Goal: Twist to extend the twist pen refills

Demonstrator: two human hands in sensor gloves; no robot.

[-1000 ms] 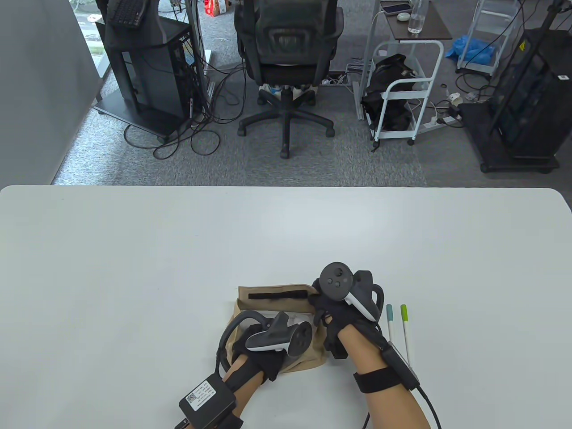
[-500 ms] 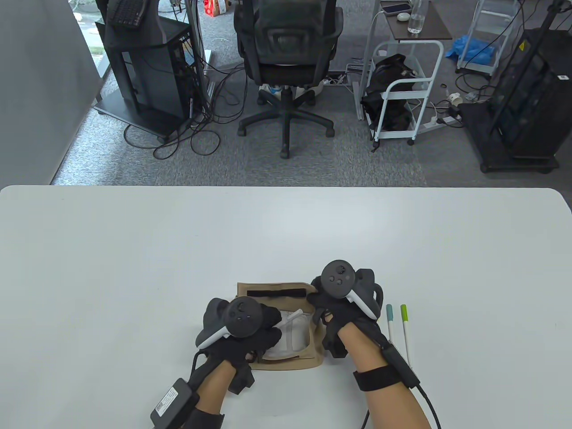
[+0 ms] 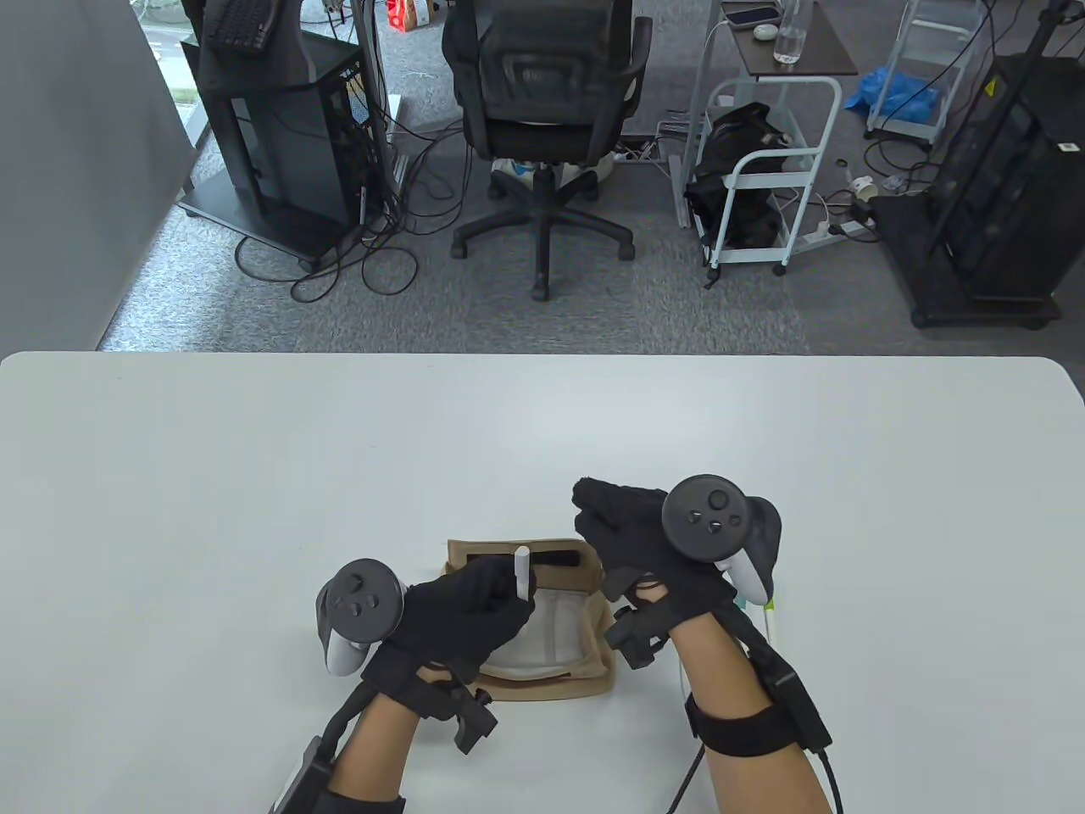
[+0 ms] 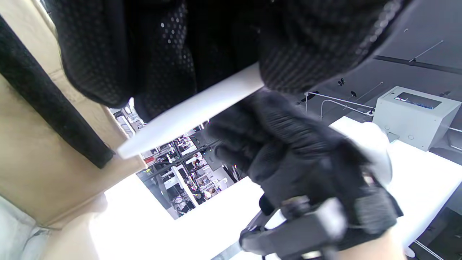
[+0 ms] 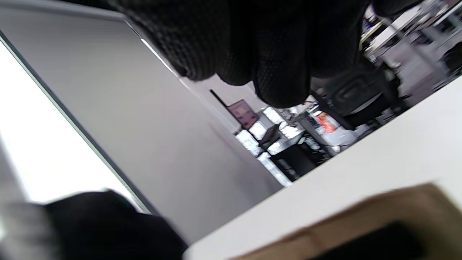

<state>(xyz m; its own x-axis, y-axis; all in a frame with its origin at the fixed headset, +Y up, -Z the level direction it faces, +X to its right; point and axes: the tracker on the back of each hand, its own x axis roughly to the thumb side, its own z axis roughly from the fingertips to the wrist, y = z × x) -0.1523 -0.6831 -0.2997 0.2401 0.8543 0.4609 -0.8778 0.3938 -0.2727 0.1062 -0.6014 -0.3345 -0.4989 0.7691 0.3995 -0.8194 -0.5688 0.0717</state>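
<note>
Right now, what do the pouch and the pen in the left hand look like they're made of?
The pouch looks like tan woven fabric, matte, with a black strip like hook-and-loop on its flap and a pale lining. The pen held by the left hand looks like smooth white plastic with a slight sheen.

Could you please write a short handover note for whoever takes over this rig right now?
Left hand: grips a white pen above the open tan pouch, its end sticking out past the fingers.
Right hand: holds nothing, raised beside the pouch's far right corner.
Two more pens lie on the table, mostly hidden under the right wrist.
Done: one pen taken out of the pouch.
Left: twist it to extend the refill; no tip visible yet.
</note>
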